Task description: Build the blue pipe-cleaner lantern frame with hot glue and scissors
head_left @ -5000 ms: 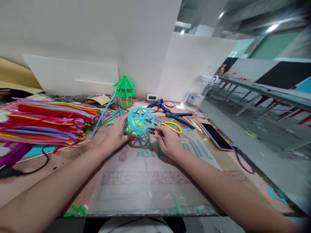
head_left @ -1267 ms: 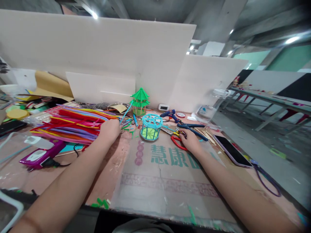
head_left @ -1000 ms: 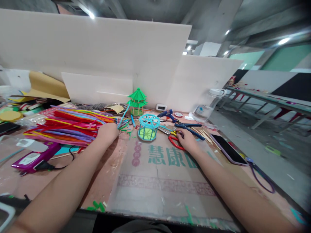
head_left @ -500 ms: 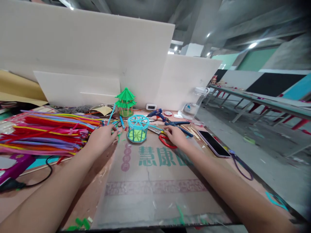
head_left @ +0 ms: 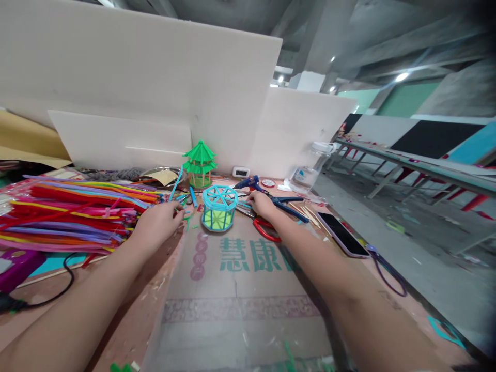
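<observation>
Half a second on, the right hand [head_left: 262,203] has left the red-handled scissors [head_left: 265,231] and moved up toward the blue glue gun [head_left: 250,182], while the left hand [head_left: 157,225] has slid a little nearer the small cut pieces of stem [head_left: 186,216] at the end of the heap. Now the left hand lies palm down on the work table [head_left: 127,315], thumb and forefinger drawn together over those short green and blue bits; whether anything is actually pinched between them cannot be told. Its knuckles sit just beside the big pile of coloured pipe cleaners [head_left: 73,214], which fills the left of the table. Curled loosely, the right hand has its fingertips at the clutter of tools just right of the blue lantern frame [head_left: 219,207]; whether it grips anything there is hidden by the back of the hand. That frame, a small drum of light blue stems with yellow-green inside, stands upright between the two hands, touching neither, on the top edge of the printed cardboard sheet [head_left: 236,289]. Behind it a green pagoda model [head_left: 199,163] stands near the white backboard [head_left: 163,88]. Dark blue pliers [head_left: 290,204] lie beyond the right wrist, with a phone [head_left: 341,233] face up further right and a clear water bottle [head_left: 310,168] near the table's far edge
</observation>
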{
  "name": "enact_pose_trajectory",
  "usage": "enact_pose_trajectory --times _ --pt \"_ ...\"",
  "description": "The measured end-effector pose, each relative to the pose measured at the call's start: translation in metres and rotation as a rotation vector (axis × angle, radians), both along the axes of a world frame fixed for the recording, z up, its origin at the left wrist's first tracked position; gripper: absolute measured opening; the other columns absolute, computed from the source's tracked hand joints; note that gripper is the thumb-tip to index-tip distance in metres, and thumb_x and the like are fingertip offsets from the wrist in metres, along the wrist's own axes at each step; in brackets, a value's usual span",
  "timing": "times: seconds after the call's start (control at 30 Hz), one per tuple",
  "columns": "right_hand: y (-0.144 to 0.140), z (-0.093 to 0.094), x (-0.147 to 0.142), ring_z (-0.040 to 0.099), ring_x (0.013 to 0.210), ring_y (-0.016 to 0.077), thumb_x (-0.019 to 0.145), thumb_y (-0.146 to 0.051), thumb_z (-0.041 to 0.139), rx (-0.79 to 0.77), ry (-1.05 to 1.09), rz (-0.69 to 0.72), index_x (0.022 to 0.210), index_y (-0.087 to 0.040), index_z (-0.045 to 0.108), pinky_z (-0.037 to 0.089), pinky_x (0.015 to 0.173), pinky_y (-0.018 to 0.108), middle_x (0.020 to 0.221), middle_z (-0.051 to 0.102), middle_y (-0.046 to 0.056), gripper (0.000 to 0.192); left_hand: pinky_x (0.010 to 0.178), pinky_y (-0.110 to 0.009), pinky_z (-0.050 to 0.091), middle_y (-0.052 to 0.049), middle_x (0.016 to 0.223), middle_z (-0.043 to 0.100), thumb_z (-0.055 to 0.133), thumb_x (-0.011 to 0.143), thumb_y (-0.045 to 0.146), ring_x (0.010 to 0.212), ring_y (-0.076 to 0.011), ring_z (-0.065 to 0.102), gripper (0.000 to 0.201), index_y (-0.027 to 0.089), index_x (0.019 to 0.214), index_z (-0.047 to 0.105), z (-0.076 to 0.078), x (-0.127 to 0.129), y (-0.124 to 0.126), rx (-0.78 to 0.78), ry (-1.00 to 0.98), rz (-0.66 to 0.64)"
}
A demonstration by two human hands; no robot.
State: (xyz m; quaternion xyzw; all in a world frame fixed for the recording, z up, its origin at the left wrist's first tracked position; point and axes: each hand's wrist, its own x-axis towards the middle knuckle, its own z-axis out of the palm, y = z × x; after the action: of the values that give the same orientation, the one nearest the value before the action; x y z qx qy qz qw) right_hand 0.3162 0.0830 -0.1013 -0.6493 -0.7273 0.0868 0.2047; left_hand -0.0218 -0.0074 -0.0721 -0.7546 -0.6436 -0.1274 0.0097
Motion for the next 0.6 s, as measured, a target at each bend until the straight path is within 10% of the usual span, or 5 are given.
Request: enact_pose_trajectory --times 0.27,0.6 --pt "-0.033 0.032 0.006 0.072 0.093 0.0207 0.096 -0.022 0.053 0.262 0.352 0.050 0.094 -0.020 0.059 0.056 0.086 0.034 0.094 0.075 0.005 0.007 0.073 -0.034 0.044 -0.008 0.101 0.079 0.043 0.098 0.047 0.094 -0.0288 0.072 0.040 0.023 0.097 0.074 0.007 0.021 -0.017 0.116 -0.248 -0.097" --pt "-0.067 0.040 -0.010 0.063 0.065 0.0162 0.088 -0.028 0.057 0.181 0.543 0.225 0.091 -0.021 0.060 0.045 0.063 0.028 0.069 0.067 -0.001 0.009 0.066 -0.030 0.043 -0.003 0.082 0.071 0.065 0.087 0.052 0.077 -0.0235 0.068 0.042 0.018 0.111 0.068 -0.030 0.052 -0.017 0.009 -0.459 -0.111"
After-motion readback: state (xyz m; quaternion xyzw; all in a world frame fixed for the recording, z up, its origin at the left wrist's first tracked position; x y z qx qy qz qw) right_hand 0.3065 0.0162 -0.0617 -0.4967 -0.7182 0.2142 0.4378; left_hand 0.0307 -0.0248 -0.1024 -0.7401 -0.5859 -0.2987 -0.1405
